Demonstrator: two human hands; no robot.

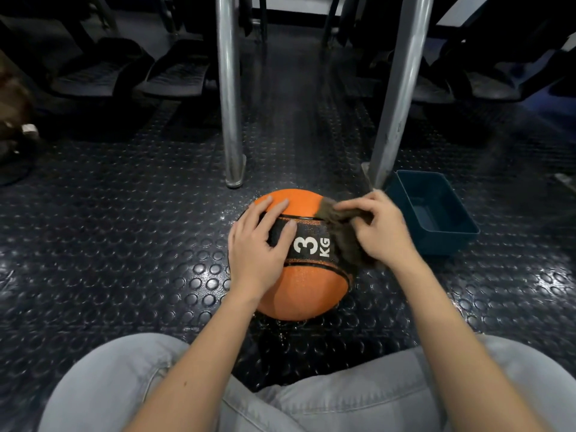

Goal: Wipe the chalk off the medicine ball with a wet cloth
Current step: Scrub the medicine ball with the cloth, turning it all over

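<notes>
**liftbro:** Head cam shot, what stage is the wipe at?

**ragman:** Mid-wipe, I'd say. Ball [299,294] sits on the studded floor [124,244], right in front of the person's knees. Left hand [258,244] lies flat on its upper left, fingers straight and spread, steadying it and gripping nothing. Right hand [377,232] has the brown cloth [349,244] bunched in curled fingers, pressed against the ball's right side by the black band.

**liftbro:** Much chalk left?

**ragman:** Hard to tell tbh. Orange panels look fairly clean, maybe a faint pale speckle near the band, and the "3 KG" print is sharp. Some white flecks and wet shine on the floor round the ball. Underside is hidden.

**liftbro:** So next?

**ragman:** Probably drag the cloth across the band with the left hand bracing so it can't roll, then turn the ball to reach the hidden part. Tub [436,213] is just beside it on the right if the cloth needs a rinse, though I can't tell how much water is in it.
</notes>
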